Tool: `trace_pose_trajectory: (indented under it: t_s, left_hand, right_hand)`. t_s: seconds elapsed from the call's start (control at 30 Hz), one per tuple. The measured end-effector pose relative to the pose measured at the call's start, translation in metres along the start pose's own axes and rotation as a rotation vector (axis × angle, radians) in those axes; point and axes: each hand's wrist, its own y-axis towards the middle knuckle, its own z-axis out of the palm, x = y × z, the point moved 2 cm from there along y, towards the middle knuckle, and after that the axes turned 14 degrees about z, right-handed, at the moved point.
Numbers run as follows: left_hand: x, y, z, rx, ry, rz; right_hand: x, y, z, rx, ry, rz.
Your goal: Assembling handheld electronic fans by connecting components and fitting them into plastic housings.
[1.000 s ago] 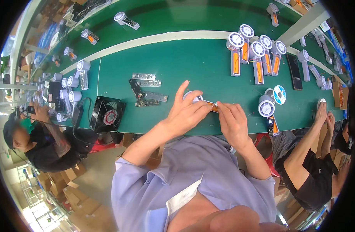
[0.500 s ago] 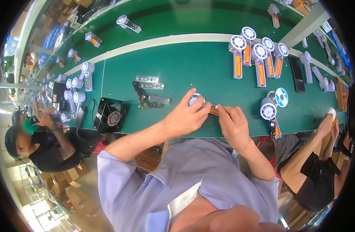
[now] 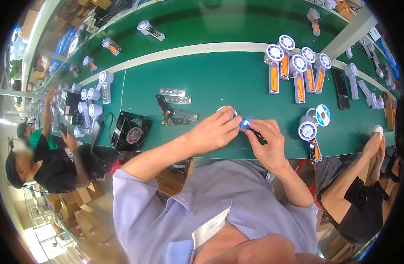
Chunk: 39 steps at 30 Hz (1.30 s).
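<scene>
A bright blue-white light now shines between the hands, where orange showed before, so power seems on. The left hand grips a round white plastic fan mid-table, near side. The right hand pinches a thin black circuit board. Fingers hide much. Left sits a square black fan; far right, white fans with orange handles.

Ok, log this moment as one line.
left hand: holds fan | right hand: grips dark board | small light: glowing between hands | loose boards: on green table
</scene>
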Motion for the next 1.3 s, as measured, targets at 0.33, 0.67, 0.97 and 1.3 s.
trace_pose_trajectory:
  t_s: [0.33,0.67,0.97,1.3]
  left_hand:
    - [0.004,-0.011,0.004,-0.178,-0.15,-0.033]
    - [0.001,-0.009,0.011,-0.318,-0.238,-0.142]
    - [-0.015,-0.012,-0.004,-0.452,0.017,-0.007]
    - [-0.024,-0.033,0.038,-0.434,-0.246,-0.433]
  right_hand:
    - [0.004,0.002,0.005,0.069,0.01,0.007]
    - [0.002,0.0,0.006,0.1,-0.18,-0.156]
    - [0.002,0.014,0.003,0.145,-0.148,-0.114]
    - [0.038,0.313,0.151,0.069,-0.22,-0.062]
